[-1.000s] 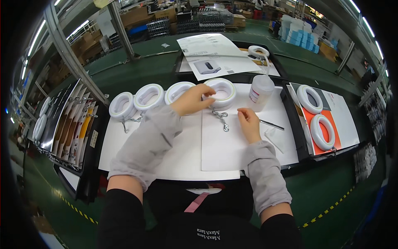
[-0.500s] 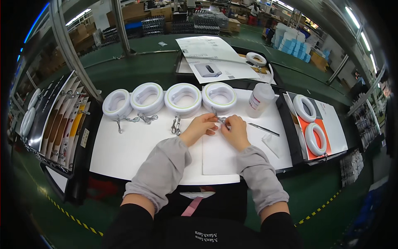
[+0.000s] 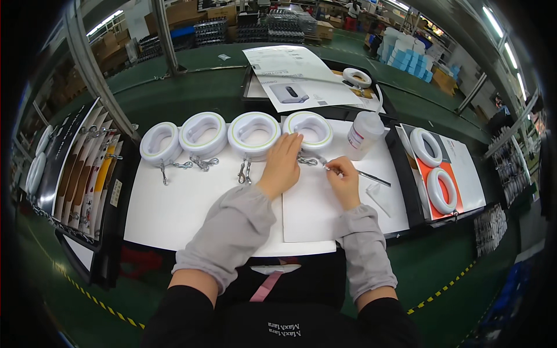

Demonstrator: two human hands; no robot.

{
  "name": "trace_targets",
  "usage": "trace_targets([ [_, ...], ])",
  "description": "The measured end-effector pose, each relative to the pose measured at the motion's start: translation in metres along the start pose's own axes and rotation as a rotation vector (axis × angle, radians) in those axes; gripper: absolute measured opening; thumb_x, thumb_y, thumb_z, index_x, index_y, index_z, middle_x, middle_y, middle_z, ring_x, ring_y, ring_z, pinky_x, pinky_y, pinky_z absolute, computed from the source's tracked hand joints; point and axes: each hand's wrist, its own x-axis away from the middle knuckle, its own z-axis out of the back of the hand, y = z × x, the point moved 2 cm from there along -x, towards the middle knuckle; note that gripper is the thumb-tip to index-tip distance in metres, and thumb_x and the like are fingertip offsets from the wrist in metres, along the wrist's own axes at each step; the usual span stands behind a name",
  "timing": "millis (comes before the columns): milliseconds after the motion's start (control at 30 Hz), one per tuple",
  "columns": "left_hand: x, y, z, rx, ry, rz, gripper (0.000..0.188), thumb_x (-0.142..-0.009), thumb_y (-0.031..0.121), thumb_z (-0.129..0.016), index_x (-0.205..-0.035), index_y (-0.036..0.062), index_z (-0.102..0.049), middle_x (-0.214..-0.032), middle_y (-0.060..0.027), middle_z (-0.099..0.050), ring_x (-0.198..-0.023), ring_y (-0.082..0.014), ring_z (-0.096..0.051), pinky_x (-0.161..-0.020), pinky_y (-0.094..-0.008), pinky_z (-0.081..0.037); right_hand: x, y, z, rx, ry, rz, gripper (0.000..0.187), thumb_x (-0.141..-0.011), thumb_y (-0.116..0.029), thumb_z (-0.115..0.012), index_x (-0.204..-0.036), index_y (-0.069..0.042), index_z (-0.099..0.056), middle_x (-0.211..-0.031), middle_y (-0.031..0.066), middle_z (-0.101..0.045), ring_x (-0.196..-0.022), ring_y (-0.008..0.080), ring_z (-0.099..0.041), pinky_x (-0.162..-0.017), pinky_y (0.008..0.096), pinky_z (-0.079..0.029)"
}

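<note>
Several white oval ring-shaped devices with a thin green line stand in a row, the rightmost ring (image 3: 318,119) beside my hands. My left hand (image 3: 281,168) lies with outstretched fingers against this ring's left side. At the ring's near side hangs a metal snap hook (image 3: 307,160). With fingertips pinched, my right hand (image 3: 343,181) holds a small metal clip (image 3: 326,166) next to the ring; its far end is partly hidden by the fingers. Other rings (image 3: 255,131) to the left have metal hooks (image 3: 245,172) lying before them on the white sheet (image 3: 191,214).
A clear squeeze bottle (image 3: 364,137) stands right of the ring. Near it lie a dark slim tool (image 3: 374,178) and a folded white wipe (image 3: 380,199). Black trays flank the sheet, the right one holding two rings (image 3: 441,191), the left one cards (image 3: 81,168).
My left hand has moved from the hook up to the ring's side and its fingers have straightened. My right hand has shifted slightly right, still pinching metal.
</note>
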Motion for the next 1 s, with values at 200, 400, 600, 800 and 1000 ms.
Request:
trace_targets([
  [200, -0.036, 0.002, -0.002, -0.23, -0.464, -0.063, 0.039, -0.07, 0.006, -0.065, -0.108, 0.0082, -0.058, -0.107, -0.0084, -0.057, -0.109, -0.0276, -0.05, -0.1, -0.0524, -0.027, 0.026, -0.011, 0.008, 0.14, -0.135, -0.011, 0.017, -0.068, 0.008, -0.056, -0.079, -0.001, -0.065, -0.08, 0.0043, -0.051, -0.066, 0.0123, -0.049, -0.057, 0.0229, -0.039],
  [400, -0.037, 0.058, 0.067, 0.141, -0.656, -0.047, 0.03, -0.07, 0.018, -0.072, -0.096, 0.0045, -0.066, -0.09, -0.0093, -0.065, -0.086, -0.0266, -0.06, -0.084, -0.0399, -0.044, 0.074, -0.075, 0.043, -0.542, 0.002, -0.228, 0.018, -0.074, 0.01, -0.061, -0.091, 0.004, -0.065, -0.092, 0.0066, -0.052, -0.079, 0.0135, -0.052, -0.068, 0.0225, -0.042],
  [600, 0.011, 0.116, 0.12, 0.733, -0.624, 0.272, 0.034, -0.075, 0.023, -0.072, -0.097, -0.0022, -0.065, -0.082, -0.013, -0.065, -0.073, -0.0194, -0.06, -0.066, -0.0296, -0.047, 0.086, -0.129, 0.058, -0.816, 0.036, -0.092, 0.018, -0.077, 0.005, -0.06, -0.091, -0.004, -0.054, -0.092, 0.0089, -0.048, -0.08, 0.0181, -0.051, -0.076, 0.0303, -0.044],
  [800, 0.067, 0.145, 0.14, 0.89, -0.823, 0.499, 0.032, -0.08, 0.023, -0.069, -0.1, -0.0013, -0.061, -0.072, -0.0083, -0.062, -0.065, -0.013, -0.058, -0.059, -0.0268, -0.046, 0.122, -0.158, 0.034, -0.963, -0.151, -0.176, 0.057, -0.074, 0.012, -0.062, -0.126, 0.001, -0.042, -0.098, 0.0185, -0.063, -0.094, 0.0235, -0.062, -0.084, 0.0339, -0.05],
  [1000, 0.115, 0.157, 0.147, 0.9, -0.712, 0.385, 0.029, -0.084, 0.023, -0.065, -0.104, 0.0025, -0.06, -0.072, -0.0062, -0.061, -0.052, -0.0132, -0.055, -0.051, -0.0245, -0.043, 0.151, -0.158, 0.015, 0.035, -0.394, 0.044, 0.054, -0.073, -0.025, -0.075, -0.119, -0.003, -0.056, -0.11, 0.0132, -0.062, -0.107, 0.029, -0.054, -0.092, 0.0381, -0.039],
])
